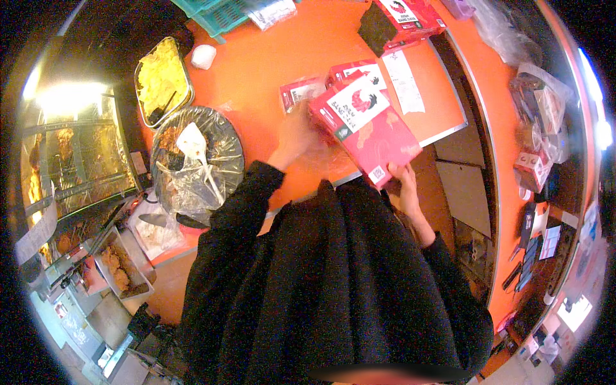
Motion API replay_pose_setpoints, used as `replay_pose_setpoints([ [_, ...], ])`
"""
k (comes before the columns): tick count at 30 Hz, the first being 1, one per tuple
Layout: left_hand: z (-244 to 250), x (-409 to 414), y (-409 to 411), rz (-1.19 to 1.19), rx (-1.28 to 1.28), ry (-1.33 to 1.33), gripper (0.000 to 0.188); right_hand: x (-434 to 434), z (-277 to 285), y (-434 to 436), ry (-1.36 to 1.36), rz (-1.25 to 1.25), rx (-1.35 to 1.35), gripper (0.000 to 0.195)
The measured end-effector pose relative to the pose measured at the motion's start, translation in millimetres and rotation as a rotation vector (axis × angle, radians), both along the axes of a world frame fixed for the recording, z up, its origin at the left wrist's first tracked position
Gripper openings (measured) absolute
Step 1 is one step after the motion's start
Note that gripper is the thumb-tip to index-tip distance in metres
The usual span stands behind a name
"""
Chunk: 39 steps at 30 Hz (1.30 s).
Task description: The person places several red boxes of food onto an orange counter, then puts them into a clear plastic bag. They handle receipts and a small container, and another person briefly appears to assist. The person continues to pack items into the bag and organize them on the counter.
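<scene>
A red printed cardboard food box (385, 132) with a white panel and handwriting is tilted over the front edge of the orange counter. My right hand (405, 188) grips its near right corner, thumb on top. My left hand (299, 137) is blurred at the box's left side, its fingers partly hidden there; whether they grip the box cannot be made out. Just beyond the hands lie a small red-and-white packet (292, 94) and another red box (358, 70), partly covered by the held one.
Left stand a metal tray of yellow food (161, 77) and a plastic-covered round black tray (226, 139) with a white spoon (192, 139). Farther left is a lit glass display case (79, 159). A paper receipt (405, 84) and red boxes (409, 24) lie at the back right.
</scene>
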<state>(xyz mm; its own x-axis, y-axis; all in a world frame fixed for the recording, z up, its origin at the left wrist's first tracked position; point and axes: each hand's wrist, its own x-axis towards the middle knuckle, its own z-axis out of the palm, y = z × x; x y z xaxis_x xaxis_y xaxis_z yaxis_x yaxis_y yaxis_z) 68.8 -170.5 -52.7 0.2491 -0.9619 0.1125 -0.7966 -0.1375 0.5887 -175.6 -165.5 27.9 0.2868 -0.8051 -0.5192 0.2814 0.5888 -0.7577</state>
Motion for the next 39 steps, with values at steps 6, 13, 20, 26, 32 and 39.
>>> replay_pose_setpoints([
  [6, 28, -35, -39, 0.301, -0.261, 0.875, 0.051, 8, -6, -23, -0.113, -0.01, 0.078, 0.033],
  [13, 8, -49, -57, 0.11, -0.418, 0.424, 0.047, 6, 26, -49, -0.419, 0.017, 0.062, 0.039],
  [20, 10, -32, -32, 0.129, -0.251, -0.023, 0.051, 10, 42, -12, -0.308, -0.044, 0.07, 0.045],
  [26, -95, 15, 44, 0.16, -0.204, 0.912, 0.04, 53, 17, 18, -0.481, 0.37, 0.442, 0.053],
  [32, -76, 97, 41, 0.415, 0.187, 1.147, 0.023, 48, -21, 36, -0.23, 0.264, 0.499, 0.046],
  [39, -45, 66, 32, 0.219, -0.124, 1.805, 0.019, 68, -39, 48, -0.194, 0.134, 0.387, 0.044],
])
